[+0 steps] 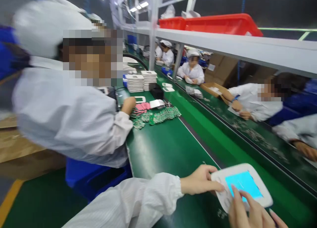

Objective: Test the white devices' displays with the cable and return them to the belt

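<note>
My left hand (201, 181) grips the near left edge of a white device panel (244, 187) with a bright blue screen film, held just above the green bench (170, 148) at the lower right. My right hand (250, 211) comes up from the bottom edge, its fingers resting on the panel's front edge and on the blue film. Both sleeves are white.
A person in white coat and cap (69, 99) sits close on my left, one hand by a pile of small green circuit boards (158, 116). Stacks of white panels (141, 81) stand farther back. Other workers sit across a conveyor (247, 135). Red bins (223, 23) rest on the shelf overhead.
</note>
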The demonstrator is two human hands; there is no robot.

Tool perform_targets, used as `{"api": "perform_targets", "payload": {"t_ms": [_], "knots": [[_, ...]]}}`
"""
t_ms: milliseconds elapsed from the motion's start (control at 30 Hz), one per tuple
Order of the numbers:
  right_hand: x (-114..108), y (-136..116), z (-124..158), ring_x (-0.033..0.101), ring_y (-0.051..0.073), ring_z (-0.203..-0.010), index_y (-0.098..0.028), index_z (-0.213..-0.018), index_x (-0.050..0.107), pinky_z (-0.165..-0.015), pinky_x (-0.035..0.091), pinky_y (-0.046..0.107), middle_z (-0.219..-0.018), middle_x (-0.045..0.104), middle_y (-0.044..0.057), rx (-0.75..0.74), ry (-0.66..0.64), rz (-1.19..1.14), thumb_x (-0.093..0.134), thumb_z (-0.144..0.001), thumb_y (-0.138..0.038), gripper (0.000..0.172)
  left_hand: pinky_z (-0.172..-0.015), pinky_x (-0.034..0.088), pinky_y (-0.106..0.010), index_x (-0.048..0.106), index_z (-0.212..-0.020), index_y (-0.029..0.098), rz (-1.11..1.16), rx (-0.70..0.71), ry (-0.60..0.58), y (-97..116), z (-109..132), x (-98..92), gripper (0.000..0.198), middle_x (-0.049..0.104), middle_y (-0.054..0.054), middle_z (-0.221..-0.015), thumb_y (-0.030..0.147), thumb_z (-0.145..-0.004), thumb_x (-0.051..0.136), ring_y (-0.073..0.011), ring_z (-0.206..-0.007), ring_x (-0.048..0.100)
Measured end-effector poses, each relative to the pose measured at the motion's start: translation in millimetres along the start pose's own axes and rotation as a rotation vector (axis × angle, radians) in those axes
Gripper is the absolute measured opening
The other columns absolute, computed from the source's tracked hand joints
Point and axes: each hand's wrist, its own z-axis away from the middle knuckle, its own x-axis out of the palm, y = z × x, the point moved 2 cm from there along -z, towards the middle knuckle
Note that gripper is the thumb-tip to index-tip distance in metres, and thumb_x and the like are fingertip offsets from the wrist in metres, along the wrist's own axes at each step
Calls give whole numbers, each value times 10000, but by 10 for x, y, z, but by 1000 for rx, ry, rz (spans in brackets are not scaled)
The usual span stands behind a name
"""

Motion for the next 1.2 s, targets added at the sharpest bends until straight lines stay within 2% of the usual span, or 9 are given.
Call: {"api": "perform_targets", "payload": {"t_ms": [67, 167, 300, 467, 633, 900, 1067, 1200], "knots": [[-102, -68, -107, 559, 148, -540, -217, -831, 746, -687, 353, 399, -675, 725, 29, -15, 2, 43, 668, -849, -200, 82, -543, 409, -205, 559, -720, 127, -7, 25, -41, 97, 59, -10, 462, 559, 34, -624, 374, -487, 873, -94, -574, 518], [-163, -164, -233, 563, 139, -597, -219, -812, 739, -767, 340, 406, -686, 726, 16, 13, -26, 57, 632, -866, -117, 158, -529, 352, -176, 542, -754, 131, 9, 34, -109, 169, 125, -30, 394, 513, 52, -636, 287, -559, 846, -64, -564, 445], [-251, -237, -293, 552, 132, -658, -223, -819, 742, -819, 328, 397, -702, 724, 4, 24, -21, 57, 615, -894, -166, 158, -519, 346, -177, 527, -818, 134, -12, 88, -223, 243, 199, -26, 375, 524, 31, -665, 315, -644, 806, -68, -557, 418], [-369, -304, -385, 529, 108, -671, -262, -786, 761, -867, 312, 366, -702, 706, -35, -16, -14, 98, 585, -902, -203, 219, -454, 261, -176, 480, -757, 153, -42, 230, -335, 324, 246, -14, 425, 442, 42, -596, 460, -689, 765, -64, -508, 331], [-420, -343, -446, 508, 72, -709, -276, -719, 768, -939, 326, 333, -804, 693, -63, -84, 27, 97, 622, -871, -190, 228, -453, 237, -199, 443, -696, 173, -133, 231, -259, 331, 269, -26, 511, 389, 43, -573, 604, -690, 717, -76, -506, 297], [-457, -375, -467, 522, 87, -754, -293, -760, 767, -975, 309, 337, -781, 717, -80, -84, -126, 78, 615, -878, -212, 209, -455, 227, -206, 434, -667, 176, -152, 198, -200, 322, 264, -41, 459, 364, 51, -559, 523, -703, 732, -78, -504, 286], [-306, -455, -484, 540, 88, -751, -246, -694, 747, -942, 298, 354, -759, 710, -48, -106, -55, 6, 535, -899, -163, 306, -499, 261, -209, 481, -682, 153, -164, 166, -108, 290, 217, -187, 419, 379, 41, -597, 485, -700, 736, -88, -548, 325], [-71, -629, -521, 562, 103, -752, -197, -779, 748, -907, 306, 369, -778, 723, -16, -104, -63, -53, 484, -902, -147, 296, -535, 318, -202, 566, -726, 118, -29, 113, -52, 328, 185, -439, 386, 478, 20, -622, 419, -648, 795, -94, -578, 401]]}}
